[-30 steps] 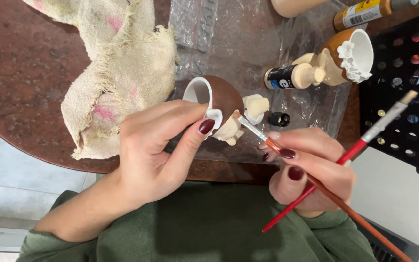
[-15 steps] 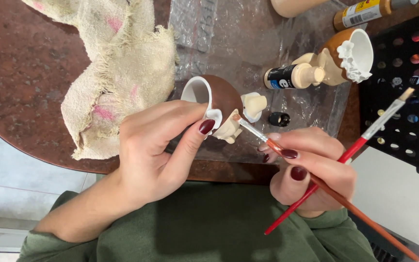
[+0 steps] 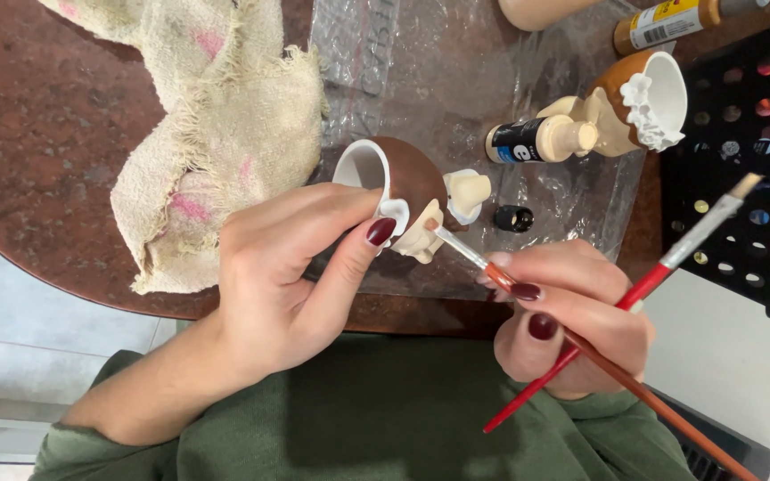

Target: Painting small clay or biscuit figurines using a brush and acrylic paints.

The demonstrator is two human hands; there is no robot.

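— What's the desk (image 3: 37, 134) like?
— Reddish stone, with plastic sheet (image 3: 456, 80) and rag (image 3: 225, 116).
— The figurine (image 3: 407, 183)?
— Brown, white-rimmed, pinched in left hand (image 3: 287, 276) fingers above the sheet; right hand (image 3: 572, 316) grips two brushes (image 3: 599, 312), perhaps touching it.

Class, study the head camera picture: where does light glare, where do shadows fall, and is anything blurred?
Head view: soft, even light; pale glare on the crinkled plastic sheet; the left hand darkens the green sleeve below it; the brown cup and the brush in the right hand look sharp; no blur stands out.
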